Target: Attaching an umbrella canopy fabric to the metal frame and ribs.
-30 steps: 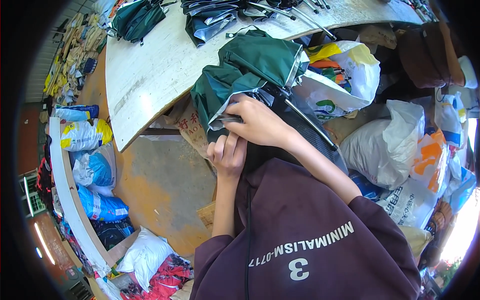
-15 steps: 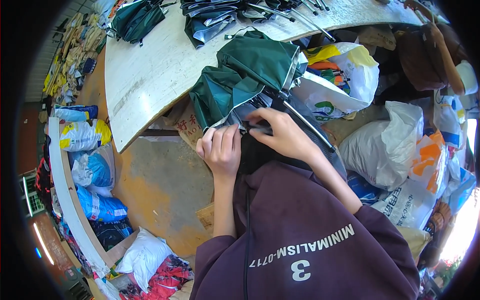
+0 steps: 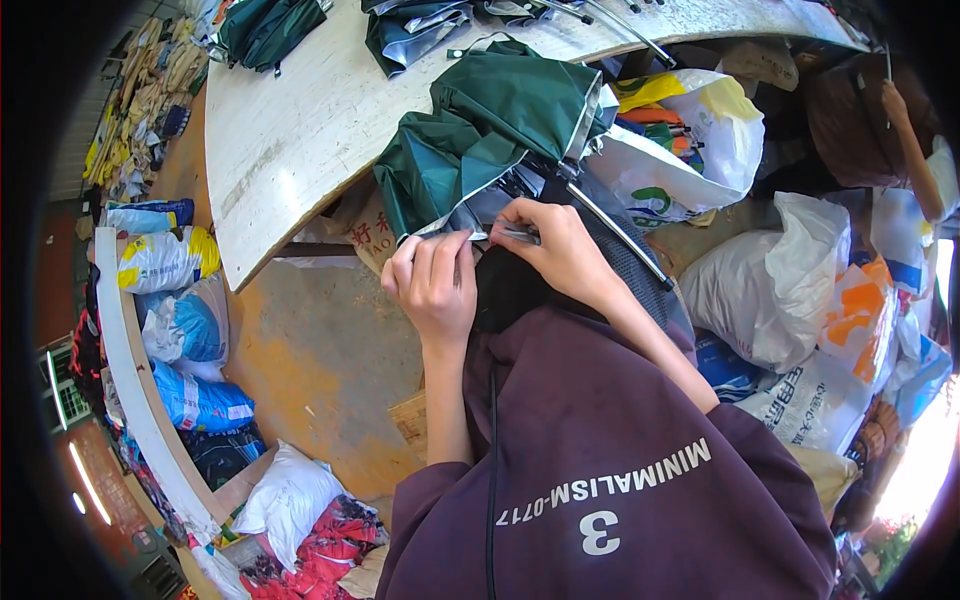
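Note:
A green folding umbrella (image 3: 495, 120) with a silvery lining lies half-bunched between the table edge and my lap. Its metal shaft (image 3: 620, 235) points down to the right, beside my right forearm. My left hand (image 3: 432, 278) is closed, pinching the canopy's silvery lower edge. Close beside it, my right hand (image 3: 555, 248) pinches a small greyish piece at the fingertips; whether it is a rib end, a tool or part of the lining I cannot make out. Thin ribs show in the folds just above my right hand.
On the white table (image 3: 290, 150) more green umbrellas (image 3: 270, 35) lie along the far side, shafts outward. An open bag (image 3: 690, 160) with colourful contents stands right of the umbrella. A stuffed white sack (image 3: 770, 285) lies farther right. Another person's arm (image 3: 910, 150) shows at the far right.
My right hand's fingers have closed into a pinch and come nearer the canopy edge. My left hand has shifted slightly left and stays closed. The view has tilted a little.

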The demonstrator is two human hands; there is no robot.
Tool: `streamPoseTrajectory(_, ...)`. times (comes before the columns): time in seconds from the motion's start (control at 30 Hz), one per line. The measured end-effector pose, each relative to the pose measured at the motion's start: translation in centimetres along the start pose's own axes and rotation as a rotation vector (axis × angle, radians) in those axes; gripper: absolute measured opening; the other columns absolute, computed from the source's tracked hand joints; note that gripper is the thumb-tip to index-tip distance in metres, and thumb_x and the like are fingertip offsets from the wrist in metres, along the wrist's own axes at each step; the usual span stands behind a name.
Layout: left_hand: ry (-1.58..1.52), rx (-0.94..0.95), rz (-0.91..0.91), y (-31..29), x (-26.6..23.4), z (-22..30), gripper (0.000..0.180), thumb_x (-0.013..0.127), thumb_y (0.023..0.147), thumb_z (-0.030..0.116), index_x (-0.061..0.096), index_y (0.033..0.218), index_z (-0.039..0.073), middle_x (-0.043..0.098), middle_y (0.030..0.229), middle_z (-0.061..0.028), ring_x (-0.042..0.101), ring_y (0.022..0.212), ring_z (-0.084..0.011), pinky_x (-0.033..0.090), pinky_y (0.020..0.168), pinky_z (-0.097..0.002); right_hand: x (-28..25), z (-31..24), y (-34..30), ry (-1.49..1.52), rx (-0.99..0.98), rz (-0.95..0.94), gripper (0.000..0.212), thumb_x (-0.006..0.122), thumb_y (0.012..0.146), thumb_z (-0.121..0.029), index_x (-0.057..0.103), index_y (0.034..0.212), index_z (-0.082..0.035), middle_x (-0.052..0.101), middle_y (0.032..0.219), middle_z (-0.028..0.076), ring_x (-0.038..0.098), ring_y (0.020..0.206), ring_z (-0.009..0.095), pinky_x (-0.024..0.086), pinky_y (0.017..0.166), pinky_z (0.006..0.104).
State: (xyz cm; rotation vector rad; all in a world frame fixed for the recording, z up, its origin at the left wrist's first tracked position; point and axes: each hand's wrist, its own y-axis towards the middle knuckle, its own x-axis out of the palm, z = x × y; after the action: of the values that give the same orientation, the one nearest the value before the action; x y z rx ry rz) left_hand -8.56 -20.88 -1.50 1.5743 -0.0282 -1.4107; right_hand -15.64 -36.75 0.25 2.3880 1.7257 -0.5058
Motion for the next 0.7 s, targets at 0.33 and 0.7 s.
streamPoseTrajectory(0.33, -0.077, -0.038, -0.136, -0.1, -0.6, -0.1, 0.015, 0.073, 0.08, 0.011, 0.067, 0.093, 0.015, 0.067, 0.095, 0.0043, 0.059, 0.101, -0.0189, 0.038, 0.094, -0.034, 0.2, 0.6, 0.8, 0.098, -0.036, -0.017, 0.014, 0.068, 0.091, -0.009, 0.068, 0.093, 0.004, 0.072, 0.083, 0.007, 0.063, 0.072, 0.015, 0.05, 0.071, 0.0299)
streamPoseTrajectory(0.7, -0.104, -0.156, -0.174, 0.5, -0.8, 1.4, 0.014, 0.073, 0.079, 0.013, 0.067, 0.092, 0.013, 0.067, 0.097, 0.0012, 0.059, 0.099, -0.0217, 0.039, 0.093, -0.0348, 0.1, -0.3, 1.8, -0.012, -0.053, -0.113, 0.011, 0.068, 0.091, -0.006, 0.065, 0.092, 0.004, 0.071, 0.082, 0.009, 0.064, 0.071, 0.018, 0.051, 0.067, 0.0315)
